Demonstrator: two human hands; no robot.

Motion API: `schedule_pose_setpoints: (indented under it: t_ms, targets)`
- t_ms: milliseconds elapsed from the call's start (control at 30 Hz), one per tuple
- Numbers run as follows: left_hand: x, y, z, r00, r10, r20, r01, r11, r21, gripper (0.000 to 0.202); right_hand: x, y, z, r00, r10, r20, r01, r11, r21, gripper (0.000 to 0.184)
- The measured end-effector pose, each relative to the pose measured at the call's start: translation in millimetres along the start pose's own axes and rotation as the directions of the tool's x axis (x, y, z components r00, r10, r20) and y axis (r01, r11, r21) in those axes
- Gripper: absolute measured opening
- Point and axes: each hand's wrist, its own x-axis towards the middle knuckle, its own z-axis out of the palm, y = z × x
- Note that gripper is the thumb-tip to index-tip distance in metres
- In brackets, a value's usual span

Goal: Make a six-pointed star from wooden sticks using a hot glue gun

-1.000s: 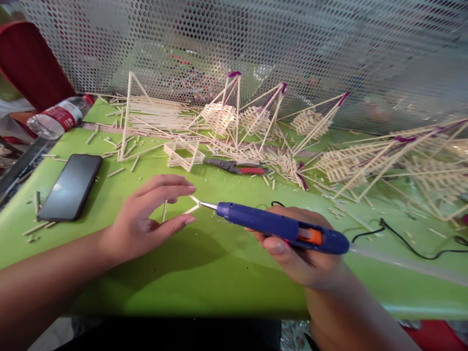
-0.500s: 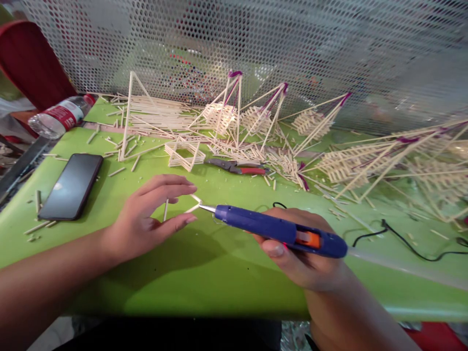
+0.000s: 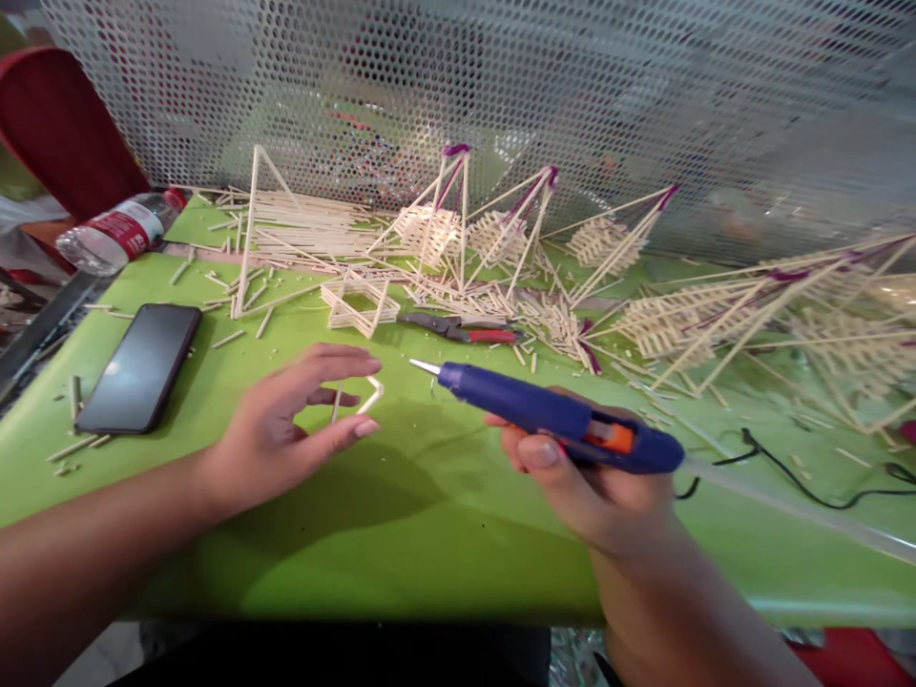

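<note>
Between the thumb and fingers of my left hand [image 3: 286, 425] is a small triangle of thin wooden sticks [image 3: 376, 391], one corner pointing right and partly covered by the fingers. My right hand [image 3: 593, 487] is wrapped around a blue glue gun [image 3: 530, 405] with an orange part and a clear glue stick out of its back. Its metal nozzle points left, a short way apart from the triangle's corner. Behind my left hand lies a star-shaped stack of sticks [image 3: 360, 303], with red-handled pliers [image 3: 462, 329] beside it.
A phone [image 3: 139, 367] and a plastic bottle [image 3: 121, 229] lie at left. Loose sticks [image 3: 307, 224] and a tall stick triangle [image 3: 250, 229] are at the back. Several purple-tipped stick structures [image 3: 433, 229] line the perforated metal screen [image 3: 429, 86]. A black cord [image 3: 794, 472] crosses the right.
The glue gun's nozzle has pulled away from the triangle's corner, up and to the right. My left hand, still holding the triangle, has shifted slightly left.
</note>
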Motion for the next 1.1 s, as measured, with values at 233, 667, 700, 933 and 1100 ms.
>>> schedule_pose_setpoints:
  t_ms: [233,667,700,933,1100]
  targets:
    - [6.3,-7.1,0.7,0.869,-0.461,0.18,0.471,0.661,-0.584,0.034,21.1,5.9,-1.8,0.989,0.114,0.099,-0.14,0.936,0.323,0.029]
    - [11.2,-17.3,-14.3,0.813,-0.5,0.299,0.547,0.477,-0.688,0.043,55.8,37.3,-39.0,0.902,0.421,0.097,-0.365,0.863,-0.348,0.049]
    - [11.6,-18.1,-15.0,0.813,-0.498,0.302,0.547,0.474,-0.69,0.041,58.9,40.2,-40.1,0.893,0.435,0.115,-0.357,0.84,-0.407,0.046]
    - [14.0,-5.6,-14.9,0.826,-0.46,0.326,0.536,0.463,-0.706,0.037,71.9,51.1,-41.7,0.877,0.456,0.149,-0.336,0.806,-0.487,0.037]
    - [14.9,-3.3,-13.8,0.829,-0.492,0.264,0.518,0.501,-0.693,0.036,76.5,52.6,-46.6,0.858,0.492,0.149,-0.358,0.779,-0.516,0.032]
